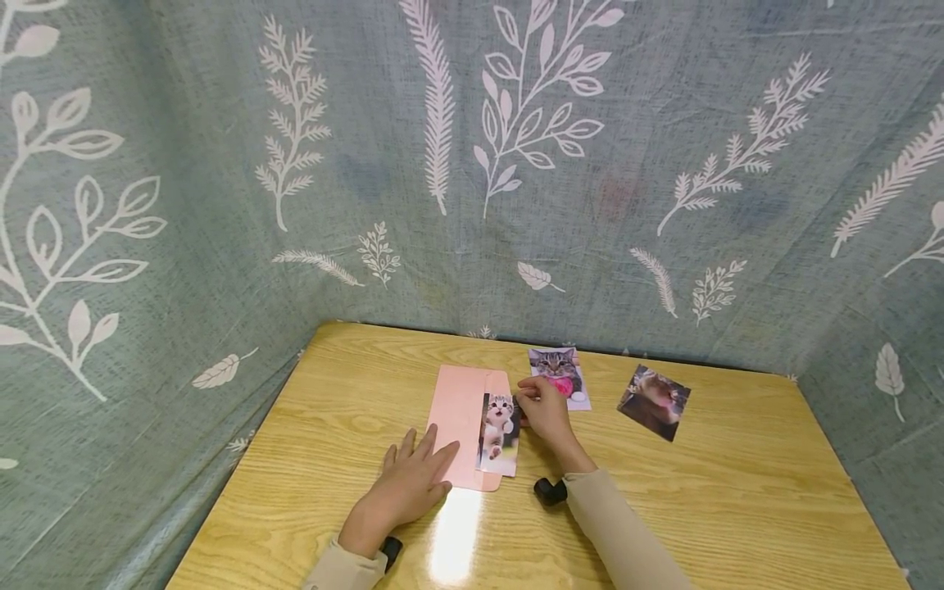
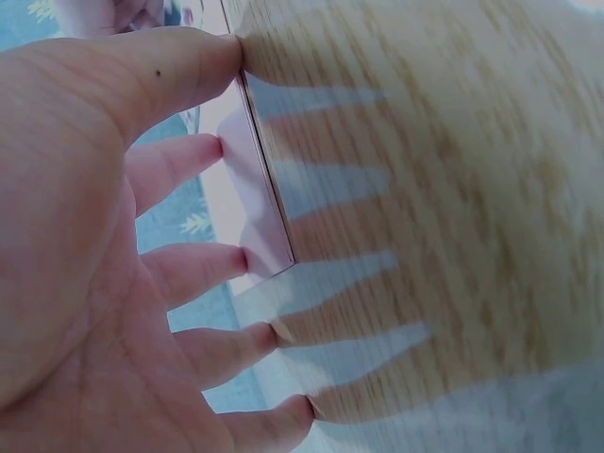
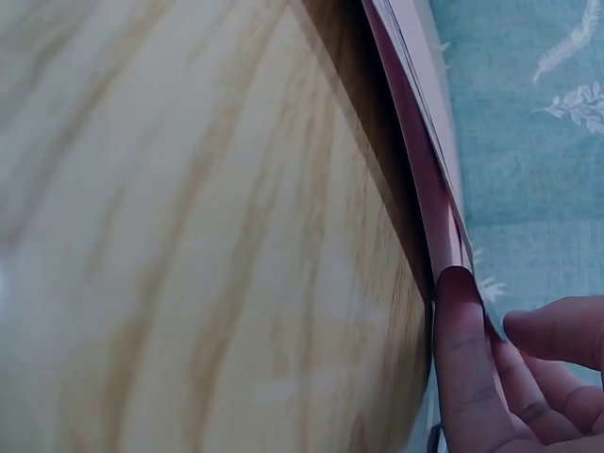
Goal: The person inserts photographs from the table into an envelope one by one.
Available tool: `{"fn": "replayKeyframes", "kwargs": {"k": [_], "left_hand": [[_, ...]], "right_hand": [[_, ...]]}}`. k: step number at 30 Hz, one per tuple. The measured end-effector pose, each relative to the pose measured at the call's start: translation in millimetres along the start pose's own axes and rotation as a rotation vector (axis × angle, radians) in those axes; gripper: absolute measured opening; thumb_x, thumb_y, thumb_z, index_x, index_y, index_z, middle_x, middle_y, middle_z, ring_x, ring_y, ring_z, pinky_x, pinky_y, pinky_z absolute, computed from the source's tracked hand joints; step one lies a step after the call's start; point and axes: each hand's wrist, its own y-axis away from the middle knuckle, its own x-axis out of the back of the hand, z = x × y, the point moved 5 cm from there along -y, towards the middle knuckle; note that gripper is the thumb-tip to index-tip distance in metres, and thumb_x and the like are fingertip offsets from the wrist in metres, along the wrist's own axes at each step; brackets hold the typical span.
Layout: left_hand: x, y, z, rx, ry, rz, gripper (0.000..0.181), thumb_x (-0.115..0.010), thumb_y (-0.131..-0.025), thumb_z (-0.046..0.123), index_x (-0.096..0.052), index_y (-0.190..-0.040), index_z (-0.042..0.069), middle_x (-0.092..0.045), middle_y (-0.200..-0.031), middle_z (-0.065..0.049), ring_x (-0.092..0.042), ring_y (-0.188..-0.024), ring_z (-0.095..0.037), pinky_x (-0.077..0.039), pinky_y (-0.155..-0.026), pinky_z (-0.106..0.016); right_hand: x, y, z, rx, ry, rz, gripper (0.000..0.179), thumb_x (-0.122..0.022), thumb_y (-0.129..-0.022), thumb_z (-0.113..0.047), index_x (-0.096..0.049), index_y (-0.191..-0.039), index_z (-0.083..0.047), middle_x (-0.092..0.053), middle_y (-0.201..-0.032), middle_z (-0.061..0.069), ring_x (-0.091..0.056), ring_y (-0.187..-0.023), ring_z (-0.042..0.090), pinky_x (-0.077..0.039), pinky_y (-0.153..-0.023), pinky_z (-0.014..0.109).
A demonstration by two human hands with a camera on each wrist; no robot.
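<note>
Head view: seemingly slipping the kitten photo (image 1: 497, 434), lying across the right-hand flap of the pink envelope (image 1: 453, 410), inside, with a right hand (image 1: 546, 414) pinch on its outer edge and outspread left hand (image 1: 408, 488) on the envelope, next likely needing a gentle leftward push.

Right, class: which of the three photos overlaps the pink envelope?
The open-mouthed kitten photo, at the right hand; the grey cat photo and brown photo lie apart from the envelope.

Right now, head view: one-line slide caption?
Left hand on a pink envelope, right hand holding a kitten photo over its flap; tabby photo and brown photo to the right.
</note>
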Motion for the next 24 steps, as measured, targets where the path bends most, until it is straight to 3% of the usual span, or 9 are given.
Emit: {"fn": "replayKeyframes", "kwargs": {"k": [6, 14, 24], "left_hand": [[-0.1, -0.1, 0.5, 0.000, -0.001, 0.002, 0.059, -0.063, -0.099, 0.032, -0.043, -0.153, 0.020, -0.024, -0.161, -0.023, -0.018, -0.142, -0.056, -0.018, -0.106, -0.075], [-1.4, -0.2, -0.3, 0.002, -0.008, 0.005, 0.059, -0.063, -0.099, 0.032, -0.043, -0.153, 0.020, -0.024, -0.160, -0.023, -0.018, -0.142, -0.057, -0.018, -0.106, -0.075], [-2.4, 0.1, -0.5, 0.008, -0.005, -0.002, 0.060, -0.063, -0.099, 0.032, -0.043, -0.154, 0.021, -0.023, -0.161, -0.023, -0.017, -0.142, -0.056, -0.018, -0.106, -0.075]], "right_hand": [[3, 6.1, 1, -0.016, -0.029, -0.014, 0.023, -0.063, -0.095, -0.001, -0.064, -0.117, 0.005, -0.067, -0.101, 0.017, -0.068, -0.073, 0.023, -0.059, -0.057, 0.034], [7, 22.5, 0, -0.053, -0.165, -0.040, 0.027, -0.060, -0.095, 0.004, -0.060, -0.122, 0.009, -0.065, -0.103, 0.022, -0.069, -0.073, 0.026, -0.060, -0.063, 0.038], [11, 35.4, -1, -0.011, -0.222, -0.079, 0.025, -0.060, -0.095, 0.007, -0.058, -0.120, 0.011, -0.065, -0.102, 0.029, -0.070, -0.078, 0.033, -0.060, -0.066, 0.043]]}}
